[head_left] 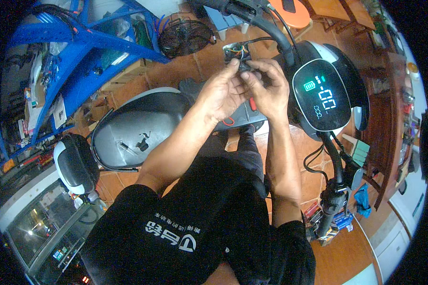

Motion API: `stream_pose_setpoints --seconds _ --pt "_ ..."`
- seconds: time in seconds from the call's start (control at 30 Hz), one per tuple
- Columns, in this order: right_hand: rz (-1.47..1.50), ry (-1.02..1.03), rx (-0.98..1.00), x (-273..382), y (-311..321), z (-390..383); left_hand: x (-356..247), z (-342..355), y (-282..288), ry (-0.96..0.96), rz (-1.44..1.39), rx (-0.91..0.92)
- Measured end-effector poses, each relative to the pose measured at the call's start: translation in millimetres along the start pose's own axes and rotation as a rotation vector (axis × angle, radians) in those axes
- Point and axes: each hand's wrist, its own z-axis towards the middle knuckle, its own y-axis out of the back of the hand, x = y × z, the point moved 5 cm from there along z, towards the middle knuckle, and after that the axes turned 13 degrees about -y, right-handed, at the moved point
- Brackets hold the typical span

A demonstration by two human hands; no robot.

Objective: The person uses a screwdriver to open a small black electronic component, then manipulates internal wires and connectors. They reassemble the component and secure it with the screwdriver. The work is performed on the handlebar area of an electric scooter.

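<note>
My left hand point(226, 88) and my right hand point(269, 83) meet above the scooter's footboard point(238, 118), fingers closed on a small dark part point(245, 65), possibly a connector; its shape is partly hidden by my fingers. Just beyond them, a bundle of coloured wires point(238, 52) hangs from a black cable. Red-handled tools point(253, 103) lie on the footboard under my hands. To the left, the black seat point(111, 130) bears a small black bracket point(142, 142) and a thin metal piece point(128, 148). The scooter's lit display point(321, 95) is right of my hands.
A blue metal rack point(76, 42) fills the upper left, beside a black fan point(185, 37). An orange stool point(292, 10) stands at top. The handlebar grip point(327, 218) is at lower right. A wooden cabinet point(390, 133) lines the right; a glass case point(38, 237) sits lower left.
</note>
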Motion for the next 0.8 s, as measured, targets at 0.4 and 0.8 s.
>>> stream_pose_setpoints --seconds 0.4,0.8 --pt "0.010 0.005 -0.017 -4 -2 -3 8 2 11 0.026 -0.050 0.096" --pt "-0.033 0.111 -0.058 3 3 -9 3 -4 11 0.039 0.023 0.062"
